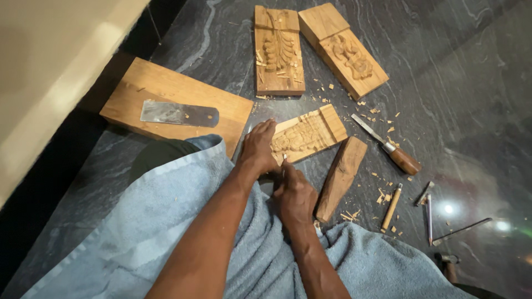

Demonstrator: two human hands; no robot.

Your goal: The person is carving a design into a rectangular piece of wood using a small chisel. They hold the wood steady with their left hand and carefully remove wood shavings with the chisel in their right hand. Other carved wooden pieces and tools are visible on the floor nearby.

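Right hand [295, 195]: fingers curled tight round a small chisel [284, 160], tip up against the carving.
Left hand [258, 148]: fingers together, lying flat, pressing on the carved block [308, 133].
Block: on dark floor [443, 83], just beyond blue towel [166, 221].
Far: two carved panels [279, 50], side by side.

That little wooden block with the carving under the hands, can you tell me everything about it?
The small rectangular light-brown carved wooden block lies flat and slanted on the dark stone floor. Most of its top is cut into a raised pattern; its far end is plain and smooth. The left hand presses on its near end, and the right hand holds a thin tool's tip at its near edge. A plain tapered wooden piece lies right beside it; whether they touch is unclear. Wood chips are scattered around.
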